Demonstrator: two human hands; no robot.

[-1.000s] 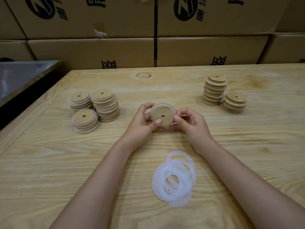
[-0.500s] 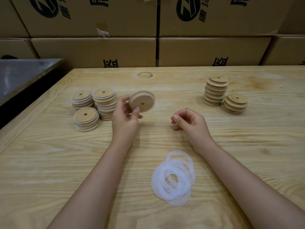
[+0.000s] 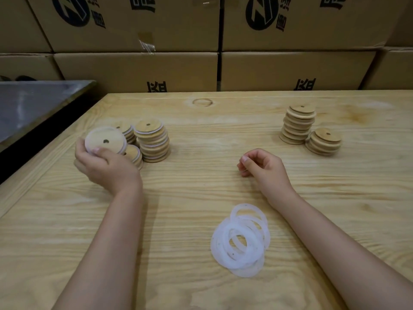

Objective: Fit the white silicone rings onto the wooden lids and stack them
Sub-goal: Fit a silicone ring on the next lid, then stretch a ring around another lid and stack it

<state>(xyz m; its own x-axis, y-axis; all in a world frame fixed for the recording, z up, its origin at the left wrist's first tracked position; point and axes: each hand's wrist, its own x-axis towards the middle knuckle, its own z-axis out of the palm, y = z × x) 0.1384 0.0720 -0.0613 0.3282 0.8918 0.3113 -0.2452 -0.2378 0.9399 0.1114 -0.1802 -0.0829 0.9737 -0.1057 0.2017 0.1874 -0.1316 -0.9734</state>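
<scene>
One ringed lid (image 3: 105, 140) sits pinched in the left hand (image 3: 105, 166) over the finished stacks (image 3: 152, 142), likely for stacking, while the right hand (image 3: 261, 165) rests loosely curled, empty, near the spare rings (image 3: 240, 240).

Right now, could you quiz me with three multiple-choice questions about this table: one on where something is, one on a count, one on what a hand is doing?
1. Where is the pile of white silicone rings?
A. between the forearms
B. on the cardboard boxes
C. on the metal tray

2. How many stacks of bare wooden lids stand at the right?
A. one
B. two
C. five

3. What does the left hand hold?
A. nothing
B. a loose ring
C. a ringed wooden lid

Answers: 1 A, the pile lies near the table's front edge; 2 B, one tall, one short; 3 C, a white rim circles it.
</scene>
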